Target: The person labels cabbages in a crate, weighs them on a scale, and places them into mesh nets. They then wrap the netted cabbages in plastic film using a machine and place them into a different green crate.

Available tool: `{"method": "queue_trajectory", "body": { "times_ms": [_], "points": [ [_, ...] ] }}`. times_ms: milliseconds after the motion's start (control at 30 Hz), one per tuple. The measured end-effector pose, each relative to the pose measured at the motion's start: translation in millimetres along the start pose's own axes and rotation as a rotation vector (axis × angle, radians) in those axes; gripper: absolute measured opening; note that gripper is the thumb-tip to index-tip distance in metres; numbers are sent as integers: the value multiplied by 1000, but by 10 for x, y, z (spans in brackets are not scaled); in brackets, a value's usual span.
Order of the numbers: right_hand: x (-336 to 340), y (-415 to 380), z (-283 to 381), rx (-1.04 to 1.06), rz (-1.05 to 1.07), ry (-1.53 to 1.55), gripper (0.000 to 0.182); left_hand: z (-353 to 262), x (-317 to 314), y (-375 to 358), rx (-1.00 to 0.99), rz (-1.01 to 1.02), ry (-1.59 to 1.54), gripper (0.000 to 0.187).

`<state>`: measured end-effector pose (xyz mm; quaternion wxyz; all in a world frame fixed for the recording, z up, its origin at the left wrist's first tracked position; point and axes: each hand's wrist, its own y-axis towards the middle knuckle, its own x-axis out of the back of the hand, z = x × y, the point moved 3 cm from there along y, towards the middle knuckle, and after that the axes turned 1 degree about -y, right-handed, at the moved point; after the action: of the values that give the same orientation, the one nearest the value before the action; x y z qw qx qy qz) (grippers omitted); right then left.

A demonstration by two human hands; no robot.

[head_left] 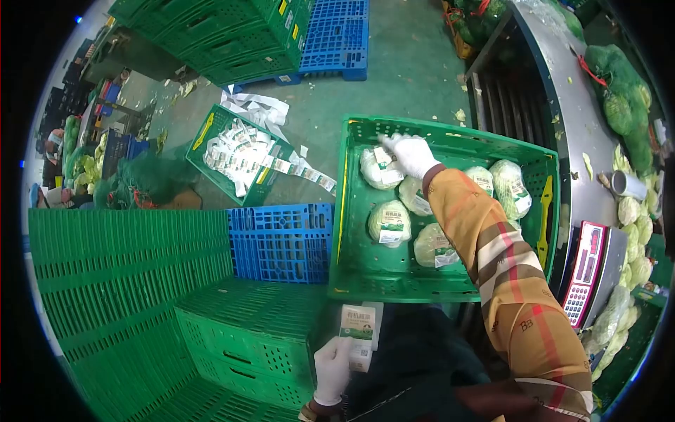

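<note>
My left hand (332, 369), in a white glove, is closed on a strip of printed labels (358, 325) in front of the green crates at the bottom. My white-gloved right hand (413, 155) reaches into a green crate (394, 287). Its fingers stretch over the upper right of a wrapped cabbage (380, 177), touching it beside a white label (384, 157); the fingertips are slightly blurred. Near it lie a labelled cabbage (390, 224), another cabbage (434, 246) and, towards the right, a cabbage (511, 188). My right sleeve hides part of the crate's contents.
Stacked green crates (239, 309) and a blue pallet (281, 243) stand at left. A smaller crate (200, 144) holds a heap of labels (239, 156), one strip trailing out. At right, a metal table (555, 91) carries a scale (590, 274) and netted cabbages (619, 105).
</note>
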<state>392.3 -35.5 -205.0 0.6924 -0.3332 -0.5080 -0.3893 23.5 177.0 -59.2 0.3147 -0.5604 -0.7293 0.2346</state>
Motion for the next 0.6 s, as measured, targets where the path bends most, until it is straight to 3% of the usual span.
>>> {"method": "queue_trajectory", "body": {
  "times_ms": [67,133,400,467,533,567,600],
  "points": [
    [34,-27,19,-27,-69,-96,48,-62,20,-10,3,14,16,23],
    [79,-157,77,101,-154,-202,44,-79,37,-7,18,21,-11,21],
    [-421,-216,-42,215,-32,-95,59,-220,47,-6,108,167,-78,17],
    [-340,-104,1,125,111,-142,65,-236,4,-69,148,224,-88,23],
    [-307,-69,37,134,140,-173,67,-238,-56,-137,66,251,-252,46],
    [-328,-68,64,130,131,-209,68,-240,-59,-167,79,383,-239,59],
    [-360,-68,82,124,121,-249,70,-194,-40,-191,75,395,-230,59]
  ]
}}
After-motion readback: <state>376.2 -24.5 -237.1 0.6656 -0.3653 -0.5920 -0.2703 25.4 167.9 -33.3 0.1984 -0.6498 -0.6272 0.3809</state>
